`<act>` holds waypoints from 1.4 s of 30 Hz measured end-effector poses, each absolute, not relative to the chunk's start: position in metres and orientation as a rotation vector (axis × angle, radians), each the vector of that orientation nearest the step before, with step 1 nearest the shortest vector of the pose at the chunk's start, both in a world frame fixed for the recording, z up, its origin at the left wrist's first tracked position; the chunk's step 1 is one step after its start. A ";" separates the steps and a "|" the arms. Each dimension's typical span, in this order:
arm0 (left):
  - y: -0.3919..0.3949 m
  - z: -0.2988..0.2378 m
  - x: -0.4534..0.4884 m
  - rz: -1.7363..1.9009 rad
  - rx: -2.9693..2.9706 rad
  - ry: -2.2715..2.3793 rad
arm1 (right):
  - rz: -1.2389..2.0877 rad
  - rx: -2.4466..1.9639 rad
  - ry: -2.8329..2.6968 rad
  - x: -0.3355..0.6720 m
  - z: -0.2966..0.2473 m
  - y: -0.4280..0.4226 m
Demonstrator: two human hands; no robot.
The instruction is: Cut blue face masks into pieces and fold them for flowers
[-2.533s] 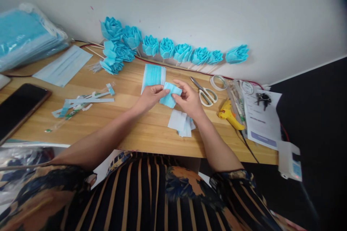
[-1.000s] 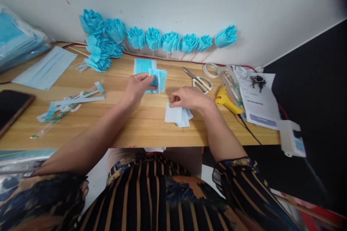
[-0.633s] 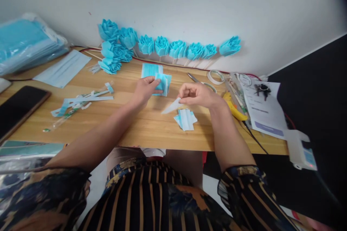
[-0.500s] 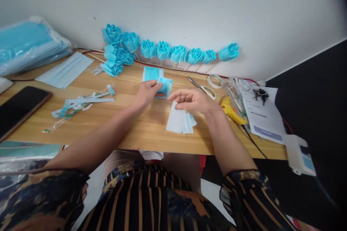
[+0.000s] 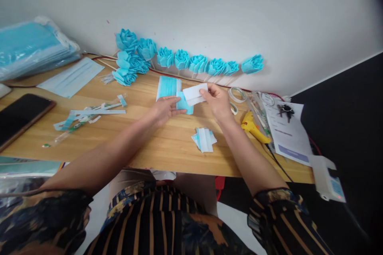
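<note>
My left hand (image 5: 164, 109) is closed on a small blue piece of face-mask fabric (image 5: 185, 105), its fingers beneath and beside it. In a pinch between thumb and fingers, my right hand (image 5: 219, 101) holds a white rectangular piece of mask fabric (image 5: 194, 93), partly overlapping the blue one. Just behind the left fingers lies a pleated blue mask piece (image 5: 168, 87). A small pile of cut blue and white pieces (image 5: 204, 140) rests on the table below my hands. The scissors (image 5: 233, 108) are mostly hidden by my right hand; part of a handle shows.
Blue fabric flowers (image 5: 198, 63) on sticks line the wall. At left are bagged masks (image 5: 26, 48), a flat mask (image 5: 72, 76), a phone (image 5: 25, 117) and cut strips (image 5: 98, 112). On the right are tape (image 5: 237, 95), a yellow glue gun (image 5: 254, 128), keys (image 5: 286, 110) and paper (image 5: 289, 133).
My right hand has lifted a white piece off the small pile and moved it up and forward against the blue piece. My left hand stays nearly in place, its fingers more extended.
</note>
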State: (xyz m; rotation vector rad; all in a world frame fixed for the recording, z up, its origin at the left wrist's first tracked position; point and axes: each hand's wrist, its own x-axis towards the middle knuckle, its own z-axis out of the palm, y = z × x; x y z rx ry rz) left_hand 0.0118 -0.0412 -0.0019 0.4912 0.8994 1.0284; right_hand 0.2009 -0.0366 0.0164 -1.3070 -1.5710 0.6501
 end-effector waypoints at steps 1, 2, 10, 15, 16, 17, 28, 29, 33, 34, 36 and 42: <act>-0.042 -0.002 0.012 1.020 0.476 0.907 | 0.463 -1.297 -1.579 0.201 0.020 -0.043; -0.044 -0.001 0.013 1.010 0.469 0.911 | 0.262 -1.282 -1.575 0.201 0.023 -0.049; -0.052 0.003 0.017 0.945 0.510 0.875 | -0.270 -1.052 -2.153 0.191 0.012 -0.066; -0.052 0.004 0.016 0.958 0.488 0.848 | -0.319 -1.082 -2.239 0.189 -0.003 -0.062; -0.052 0.005 0.016 0.965 0.488 0.838 | -0.318 -1.077 -2.248 0.189 -0.003 -0.063; -0.051 0.005 0.016 0.972 0.492 0.830 | -0.315 -1.076 -2.261 0.189 -0.003 -0.064; -0.049 0.003 0.017 0.996 0.457 0.832 | -0.379 -1.079 -2.333 0.184 -0.008 -0.066; -0.049 0.003 0.016 0.998 0.467 0.816 | -0.374 -1.088 -2.335 0.184 -0.008 -0.066; -0.048 -0.002 0.015 1.010 0.562 0.773 | -0.320 -1.125 -2.348 0.182 -0.009 -0.066; -0.048 -0.004 0.015 1.017 0.585 0.778 | -0.305 -1.125 -2.351 0.181 -0.008 -0.067; -0.047 -0.007 0.014 1.027 0.626 0.791 | -0.260 -1.117 -2.364 0.180 -0.006 -0.068; -0.049 -0.004 0.013 0.987 0.808 0.832 | -0.028 -1.120 -2.053 0.191 0.010 -0.068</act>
